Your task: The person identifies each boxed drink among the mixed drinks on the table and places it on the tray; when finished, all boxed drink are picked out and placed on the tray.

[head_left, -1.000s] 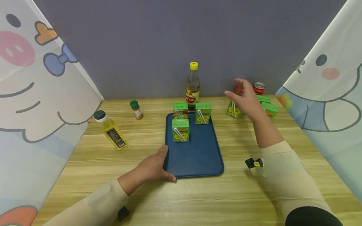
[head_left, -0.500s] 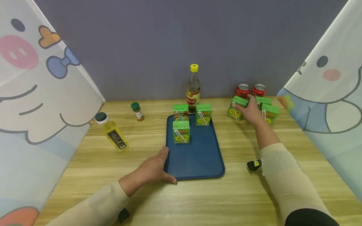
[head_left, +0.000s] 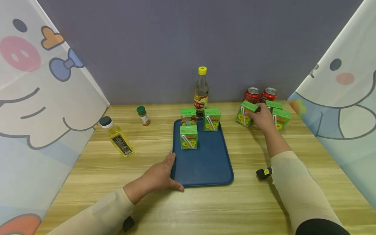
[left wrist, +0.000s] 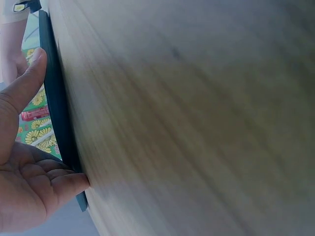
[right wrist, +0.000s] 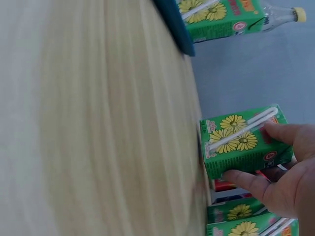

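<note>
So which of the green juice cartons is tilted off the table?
The leftmost carton outside the tray, gripped by the right hand; the others stand flat.

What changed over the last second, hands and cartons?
The right hand came down from above the cartons at the right and took hold of the nearest green juice carton, which now tilts, fingers and thumb round it in the right wrist view. The left hand stayed on the blue tray at its near left edge. The three cartons on the tray, the bottles and the cans did not move.
</note>
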Demonstrator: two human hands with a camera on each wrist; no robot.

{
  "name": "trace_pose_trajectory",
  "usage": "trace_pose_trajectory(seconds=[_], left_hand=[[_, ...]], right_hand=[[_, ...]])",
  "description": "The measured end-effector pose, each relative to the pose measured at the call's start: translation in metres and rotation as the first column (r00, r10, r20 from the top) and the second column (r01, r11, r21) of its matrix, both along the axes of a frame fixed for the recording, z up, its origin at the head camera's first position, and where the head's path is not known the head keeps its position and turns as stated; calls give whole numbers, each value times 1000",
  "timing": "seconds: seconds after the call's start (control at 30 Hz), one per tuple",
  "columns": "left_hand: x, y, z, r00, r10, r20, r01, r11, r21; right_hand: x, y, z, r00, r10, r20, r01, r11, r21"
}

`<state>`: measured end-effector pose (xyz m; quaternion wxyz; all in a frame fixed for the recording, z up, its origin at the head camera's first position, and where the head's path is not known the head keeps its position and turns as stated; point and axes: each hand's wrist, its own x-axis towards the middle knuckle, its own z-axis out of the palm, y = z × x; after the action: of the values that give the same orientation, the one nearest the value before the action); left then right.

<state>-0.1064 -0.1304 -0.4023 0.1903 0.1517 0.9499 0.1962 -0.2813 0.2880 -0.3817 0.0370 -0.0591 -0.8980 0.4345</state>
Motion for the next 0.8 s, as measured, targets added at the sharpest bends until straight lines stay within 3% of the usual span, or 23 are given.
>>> trace_pose_trajectory(seconds=[0.17, 0.4, 0.57, 0.8], left_hand=[[0, 0, 0, 1000, -1, -3, 1, 1000, -1], [0, 1, 0, 1000, 0, -4, 0, 1000, 1], [0, 0, 0, 1000, 2, -1, -2, 1000, -3], [0, 0, -1, 1000, 0, -9, 0, 1000, 1]], right_hand=[[9, -5, 13, 999, 31, -29, -32, 999, -7], [29, -19, 48, 991, 117, -62, -124, 985, -118], [43, -32, 69, 984, 157, -88, -166, 980, -109], [65, -56, 85, 954, 286, -95, -298, 942, -154]])
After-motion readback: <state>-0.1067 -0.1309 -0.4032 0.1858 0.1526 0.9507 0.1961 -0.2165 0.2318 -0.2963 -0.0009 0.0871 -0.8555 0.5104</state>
